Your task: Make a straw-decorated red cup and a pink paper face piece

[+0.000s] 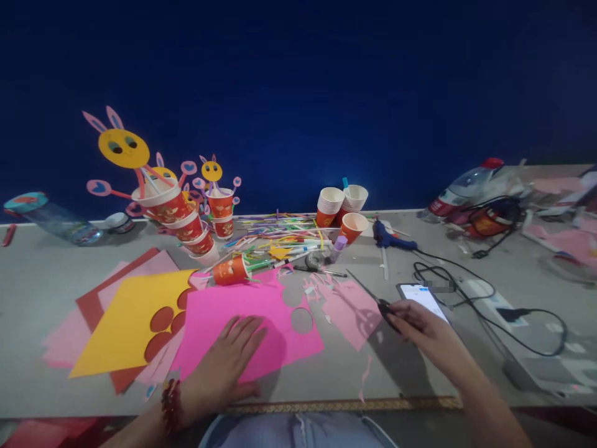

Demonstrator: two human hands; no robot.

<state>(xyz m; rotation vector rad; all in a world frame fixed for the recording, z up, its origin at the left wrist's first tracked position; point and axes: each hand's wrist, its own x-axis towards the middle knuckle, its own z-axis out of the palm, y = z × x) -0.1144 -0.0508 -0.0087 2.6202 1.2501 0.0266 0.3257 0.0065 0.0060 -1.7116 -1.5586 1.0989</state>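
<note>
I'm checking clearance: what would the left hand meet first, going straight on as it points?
Across the magenta paper, probably the pink-and-blue cutout near the black pen, though depth is unclear.

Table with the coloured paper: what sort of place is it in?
Probably a craft workspace: a cut bright pink sheet, scissors in the right hand, and a blue glue gun on the table suggest it.

Right-hand fingers [410, 313] partly hide the scissor handles [385, 308], and the phone screen [418, 292] is unreadably blurred.
</note>
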